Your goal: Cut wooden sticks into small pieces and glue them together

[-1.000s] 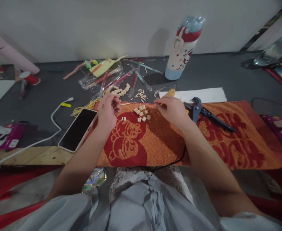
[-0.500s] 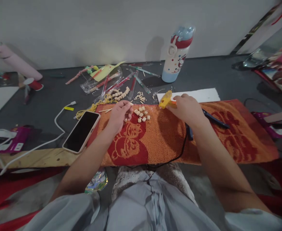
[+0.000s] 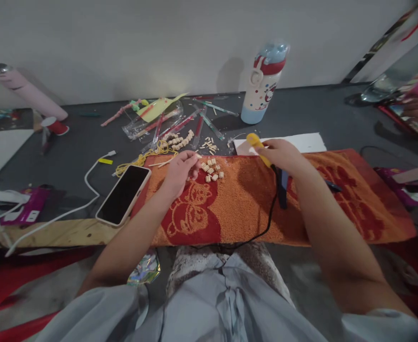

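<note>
Left hand (image 3: 183, 174) is pinching a small wood piece (image 3: 198, 156), fingertips closed on it, just left of the block pile (image 3: 212, 170). Right hand (image 3: 283, 154) is wrapping around a yellow glue gun (image 3: 254, 140); hands are staying well apart from each other. Gun is sitting over the towel's (image 3: 244, 204) far edge, near the white board (image 3: 308, 141). Its cord (image 3: 270, 216) is running down across the towel. Blue cutter (image 3: 283, 189) is lying on the towel, partly hidden under the right forearm. Cut sticks (image 3: 209, 145) are lying on the table (image 3: 323, 111) behind the pile. Phone (image 3: 123, 194) is resting left of the left hand. Bottle (image 3: 260, 92) is standing at the back.
</note>
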`<state>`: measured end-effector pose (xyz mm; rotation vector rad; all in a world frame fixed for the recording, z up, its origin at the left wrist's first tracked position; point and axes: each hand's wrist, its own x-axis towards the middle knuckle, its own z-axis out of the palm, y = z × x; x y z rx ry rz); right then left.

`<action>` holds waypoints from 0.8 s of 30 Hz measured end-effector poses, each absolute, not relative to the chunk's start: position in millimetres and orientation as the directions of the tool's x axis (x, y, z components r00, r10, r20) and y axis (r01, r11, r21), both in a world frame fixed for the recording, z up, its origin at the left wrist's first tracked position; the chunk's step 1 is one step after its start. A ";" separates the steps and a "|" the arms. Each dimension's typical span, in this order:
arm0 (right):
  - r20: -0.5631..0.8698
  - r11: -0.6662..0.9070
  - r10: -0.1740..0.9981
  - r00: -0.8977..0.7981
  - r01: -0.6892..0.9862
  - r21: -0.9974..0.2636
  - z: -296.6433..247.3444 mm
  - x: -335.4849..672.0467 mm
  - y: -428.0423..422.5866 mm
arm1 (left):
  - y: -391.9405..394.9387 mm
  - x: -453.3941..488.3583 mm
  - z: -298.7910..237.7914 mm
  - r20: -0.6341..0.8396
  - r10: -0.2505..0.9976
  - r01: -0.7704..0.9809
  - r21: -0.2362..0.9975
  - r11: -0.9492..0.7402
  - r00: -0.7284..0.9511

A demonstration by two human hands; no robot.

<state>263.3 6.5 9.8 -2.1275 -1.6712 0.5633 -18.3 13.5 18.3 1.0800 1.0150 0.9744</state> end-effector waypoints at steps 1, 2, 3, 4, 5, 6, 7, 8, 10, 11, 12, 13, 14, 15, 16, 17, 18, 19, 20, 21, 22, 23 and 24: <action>-0.111 -0.263 0.960 0.256 0.693 -0.672 9.9 266.2 8.6 | 13.1 -18.4 18.7 -0.155 0.956 -0.122 0.974 0.190 0.248; -0.141 -0.280 0.948 0.286 0.534 -0.798 10.1 267.9 10.0 | 12.7 -18.6 19.1 -0.154 0.956 -0.125 0.974 0.190 0.250; -0.160 -0.271 0.939 0.304 0.368 -0.890 10.4 268.5 10.8 | 12.5 -18.8 19.3 -0.155 0.955 -0.128 0.973 0.192 0.254; -0.171 -0.244 0.934 0.313 0.212 -0.946 10.9 267.9 10.9 | 12.4 -19.0 19.1 -0.158 0.953 -0.130 0.972 0.197 0.257; -0.171 -0.205 0.936 0.309 0.081 -0.975 11.7 266.3 10.4 | 12.4 -19.4 18.7 -0.162 0.951 -0.131 0.971 0.201 0.262; -0.162 -0.162 0.944 0.288 -0.021 -0.986 12.9 263.7 9.4 | 12.6 -19.7 18.0 -0.162 0.950 -0.134 0.970 0.204 0.268; -0.144 -0.123 0.957 0.253 -0.099 -0.988 14.3 260.4 7.9 | 13.0 -20.1 17.0 -0.158 0.948 -0.139 0.969 0.202 0.276; -0.121 -0.089 0.972 0.204 -0.157 -0.984 15.9 256.7 6.1 | 13.4 -20.6 15.9 -0.146 0.948 -0.149 0.970 0.194 0.284; -0.053 -0.034 0.995 0.088 -0.208 -0.978 19.1 248.6 1.6 | 14.1 -21.4 13.7 -0.109 0.948 -0.176 0.970 0.167 0.299; -0.015 -0.005 0.999 0.046 -0.210 -0.978 20.4 244.7 -0.9 | 14.3 -21.9 12.7 -0.090 0.948 -0.192 0.969 0.154 0.305; 0.002 0.004 1.000 0.007 -0.198 -0.980 21.3 241.0 -3.5 | 14.4 -22.3 11.9 -0.076 0.948 -0.206 0.968 0.144 0.309; 0.018 0.015 1.000 -0.016 -0.188 -0.982 22.0 237.7 -6.2 | 14.4 -22.8 11.2 -0.065 0.948 -0.219 0.966 0.138 0.312; 0.026 0.017 0.999 -0.047 -0.180 -0.984 22.4 234.9 -8.8 | 14.3 -23.2 10.7 -0.057 0.948 -0.231 0.964 0.134 0.313; 0.032 0.017 0.996 -0.079 -0.172 -0.985 22.6 232.6 -11.5 | 14.3 -23.7 10.3 -0.051 0.948 -0.240 0.962 0.131 0.313; 0.041 0.023 0.993 -0.114 -0.156 -0.988 22.9 230.9 -14.1 | 14.2 -24.1 10.0 -0.047 0.949 -0.245 0.961 0.128 0.312; 0.049 0.029 0.988 -0.148 -0.130 -0.991 23.3 229.6 -16.5 | 14.3 -24.6 9.8 -0.046 0.949 -0.245 0.961 0.127 0.310; 0.050 0.033 0.982 -0.180 -0.100 -0.994 23.9 228.6 -18.8 | 14.4 -25.0 9.7 -0.048 0.950 -0.244 0.961 0.128 0.308; 0.047 0.033 0.977 -0.210 -0.071 -0.997 24.6 228.0 -21.0 | 14.6 -25.4 9.5 -0.052 0.951 -0.239 0.962 0.130 0.306; 0.039 0.028 0.970 -0.239 -0.048 -0.998 25.4 227.5 -22.9 | 14.9 -25.7 9.3 -0.054 0.951 -0.232 0.964 0.129 0.304; 0.027 0.019 0.963 -0.267 -0.031 -0.999 26.1 227.0 -24.7 | 15.3 -26.1 9.1 -0.051 0.953 -0.224 0.967 0.122 0.299; 0.012 0.006 0.957 -0.289 -0.021 -1.000 26.6 226.5 -26.2 | 15.7 -26.5 8.6 -0.039 0.956 -0.215 0.971 0.105 0.290; -0.004 -0.009 0.952 -0.305 -0.014 -1.000 26.8 226.0 -27.4 | 16.3 -26.9 8.1 -0.020 0.960 -0.202 0.976 0.079 0.278; -0.019 -0.023 0.949 -0.316 -0.009 -1.000 26.7 225.4 -28.4 | 16.9 -27.2 7.3 0.006 0.964 -0.186 0.981 0.046 0.266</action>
